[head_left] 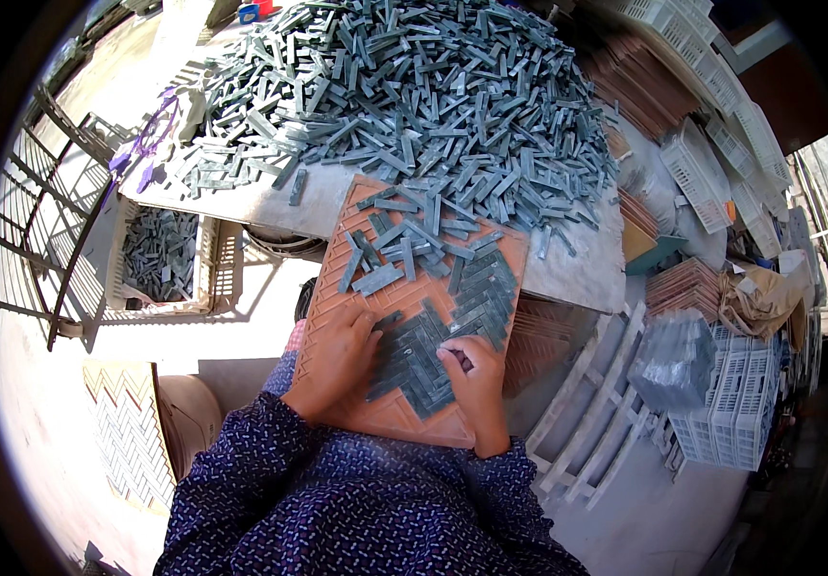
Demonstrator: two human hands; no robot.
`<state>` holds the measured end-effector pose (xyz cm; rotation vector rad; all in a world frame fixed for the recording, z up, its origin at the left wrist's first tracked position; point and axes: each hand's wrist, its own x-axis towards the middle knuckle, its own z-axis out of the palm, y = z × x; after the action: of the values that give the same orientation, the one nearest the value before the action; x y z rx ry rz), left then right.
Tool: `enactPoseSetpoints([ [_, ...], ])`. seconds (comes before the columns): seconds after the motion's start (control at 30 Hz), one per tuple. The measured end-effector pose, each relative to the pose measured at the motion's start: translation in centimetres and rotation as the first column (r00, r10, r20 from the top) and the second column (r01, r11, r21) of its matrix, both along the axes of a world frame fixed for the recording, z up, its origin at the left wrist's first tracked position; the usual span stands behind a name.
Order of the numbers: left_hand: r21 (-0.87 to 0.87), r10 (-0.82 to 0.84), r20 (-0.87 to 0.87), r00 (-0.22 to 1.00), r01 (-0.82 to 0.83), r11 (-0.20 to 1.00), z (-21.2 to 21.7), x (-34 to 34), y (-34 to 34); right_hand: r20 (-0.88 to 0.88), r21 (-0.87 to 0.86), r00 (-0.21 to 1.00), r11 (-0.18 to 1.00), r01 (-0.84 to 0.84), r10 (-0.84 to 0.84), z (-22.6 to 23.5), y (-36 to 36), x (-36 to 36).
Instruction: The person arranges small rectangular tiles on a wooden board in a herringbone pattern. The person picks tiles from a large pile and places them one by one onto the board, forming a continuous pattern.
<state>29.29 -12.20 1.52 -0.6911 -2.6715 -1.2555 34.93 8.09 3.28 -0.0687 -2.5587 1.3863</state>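
An orange moulded tray (332, 271) with herringbone grooves rests in front of me, its far end on the table edge. Dark green stone strips (423, 360) fill its middle and right in a zigzag pattern. More loose strips (404, 240) lie jumbled on its upper part. My left hand (332, 360) is over the tray's left side, fingers curled together beside the laid strips; what they may hold is hidden. Above the laid strips on the right, my right hand (476, 370) is closed in a pinch, and I cannot make out anything in it.
A big heap of stone strips (414, 96) covers the table (270, 197) beyond the tray. At left stand a crate of strips (159, 254) and a metal rack (44, 211). A pallet (591, 403), white crates (731, 398) and stacked orange trays (683, 288) are at right.
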Motion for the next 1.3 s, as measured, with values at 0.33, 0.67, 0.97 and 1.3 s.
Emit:
enactPoseSetpoints([
  [0.33, -0.054, -0.018, 0.044, 0.999, 0.02, 0.998, -0.6, -0.2, 0.9, 0.041, -0.085, 0.996, 0.993, 0.085, -0.082, -1.0, 2.0, 2.4],
  [0.67, -0.054, 0.039, -0.06, 0.997, -0.042, 0.998, -0.9, -0.4, 3.1, -0.118, 0.128, 0.99, 0.988, 0.091, -0.076, -1.2, 2.0, -5.7],
  [0.97, -0.04, -0.044, 0.012, 0.999, 0.045, 0.998, -1.2, -1.9, 2.8, 0.09, 0.464, 0.969, 0.87, 0.165, -0.232, -0.5, 0.2, -9.9],
  [1.3, 0.097, 0.05, 0.009, 0.999, -0.051, 0.994, -0.4, -1.7, 1.6, 0.255, 0.108, 0.965, 0.993, 0.042, -0.068, 0.8, 1.5, -6.6],
])
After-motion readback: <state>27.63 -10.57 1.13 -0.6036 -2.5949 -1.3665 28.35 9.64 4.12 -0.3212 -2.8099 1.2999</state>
